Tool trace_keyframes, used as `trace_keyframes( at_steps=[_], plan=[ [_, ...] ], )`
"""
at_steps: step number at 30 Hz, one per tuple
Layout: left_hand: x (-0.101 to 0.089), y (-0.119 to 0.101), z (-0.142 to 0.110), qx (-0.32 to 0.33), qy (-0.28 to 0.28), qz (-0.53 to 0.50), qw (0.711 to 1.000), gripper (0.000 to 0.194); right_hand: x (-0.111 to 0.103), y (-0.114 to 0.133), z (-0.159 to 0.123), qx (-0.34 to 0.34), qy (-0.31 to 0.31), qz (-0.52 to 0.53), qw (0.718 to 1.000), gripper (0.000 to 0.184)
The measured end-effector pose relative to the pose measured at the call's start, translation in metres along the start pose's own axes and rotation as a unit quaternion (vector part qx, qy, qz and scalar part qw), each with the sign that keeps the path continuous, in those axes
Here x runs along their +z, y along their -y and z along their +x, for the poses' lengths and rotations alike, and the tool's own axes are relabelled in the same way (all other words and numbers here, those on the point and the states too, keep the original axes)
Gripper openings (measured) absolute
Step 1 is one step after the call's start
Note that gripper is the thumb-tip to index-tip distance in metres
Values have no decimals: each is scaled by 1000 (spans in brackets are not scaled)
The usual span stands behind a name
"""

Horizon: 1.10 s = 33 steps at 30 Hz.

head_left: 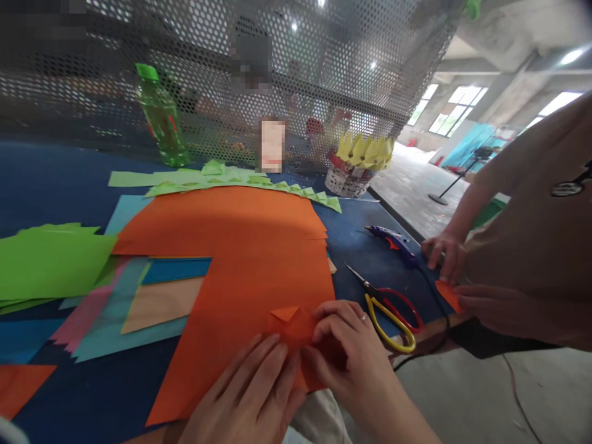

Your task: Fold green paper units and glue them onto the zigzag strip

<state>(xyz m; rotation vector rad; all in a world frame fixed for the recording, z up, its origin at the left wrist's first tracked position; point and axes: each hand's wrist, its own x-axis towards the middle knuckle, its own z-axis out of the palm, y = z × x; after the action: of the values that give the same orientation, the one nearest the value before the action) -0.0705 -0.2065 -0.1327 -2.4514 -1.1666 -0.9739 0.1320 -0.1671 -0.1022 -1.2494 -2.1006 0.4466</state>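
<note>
A small folded piece of orange paper (290, 324) is between my two hands, with a triangular flap turned at its top. My left hand (250, 391) has its fingers stretched along the paper's left side, holding it down; its thumb is partly hidden. From the right, my right hand (349, 351) pinches the same piece between thumb and bent fingers. Beneath lie large orange sheets (240, 228), the same colour, so some edges are hard to separate. Scissors (386, 308) with red and yellow handles rest beside my right hand, blades pointing away.
A blue glue gun (391, 237) lies beyond the scissors. Green paper (50, 262) is stacked at left. Folded green strips (259, 180), a green bottle (160, 117) and a yellow-topped paper basket (356, 166) line the mesh partition. At right, another person's hand (446, 253) is near orange paper.
</note>
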Motion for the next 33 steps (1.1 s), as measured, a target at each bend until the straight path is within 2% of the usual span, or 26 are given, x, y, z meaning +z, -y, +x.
trace_keyframes(
  at_steps=[3, 5, 12, 17, 22, 25, 27, 31, 33],
  plan=[
    [15, -5, -4, -38, -84, 16, 996, 29, -2, 1, 0, 2, 5, 3, 1000, 18],
    [23, -8, -6, -52, -116, 14, 992, 28, -4, 0, 0, 6, 10, 5, 1000, 18],
    [27, -8, -10, -45, -103, 0, 994, 26, -8, -2, 1, 27, 40, 10, 999, 23],
    [18, -5, -9, -26, -100, -10, 995, 26, -9, -3, 1, 27, 38, 17, 999, 19],
    [-4, 2, -5, 12, 15, -12, 1000, 31, -21, -9, 1, 10, 58, 33, 998, 14],
    [-8, 2, -3, -4, 11, -20, 1000, 30, -31, -15, 2, 34, 86, 55, 994, 14],
    [-8, 1, -3, -15, 4, -24, 1000, 29, -34, -18, 3, 33, 97, 32, 994, 19],
    [-8, -1, -1, -31, -39, -40, 998, 24, -36, -17, 9, -29, 114, -16, 993, 33],
    [-9, 0, 0, -33, -44, -46, 997, 23, -37, -16, 14, -53, 122, -7, 991, 32]
  ],
)
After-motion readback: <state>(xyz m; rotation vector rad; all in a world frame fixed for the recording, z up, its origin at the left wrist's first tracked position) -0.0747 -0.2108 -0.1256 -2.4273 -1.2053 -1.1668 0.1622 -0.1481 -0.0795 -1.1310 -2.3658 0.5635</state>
